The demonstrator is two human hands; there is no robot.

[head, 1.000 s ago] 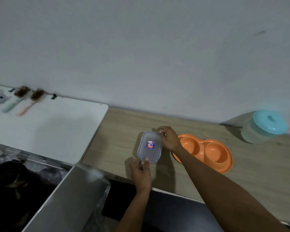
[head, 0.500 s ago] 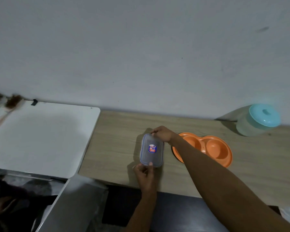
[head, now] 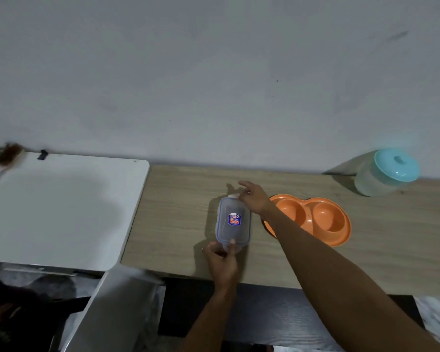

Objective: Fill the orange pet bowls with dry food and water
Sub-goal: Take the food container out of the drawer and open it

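1. Left hand has its grip pinching the near end of the clear lidded container, thumb up on the lid edge; right hand has fingertips pinched on the far-end clasp; looks like both are working the latches to pop the lid, which is still on.
2. Container lies flat on the bench, long axis pointing away; guessing it's the dry food, can't really see inside.
3. Orange pet bowls sit just right of it, both wells empty, handy for pouring; right forearm crosses their near-left rim.
4. Teal-lidded jar stands far right by the wall, maybe the water.
5. Wood-grain bench against a plain grey wall; white tabletop butts up on the left; dim light.
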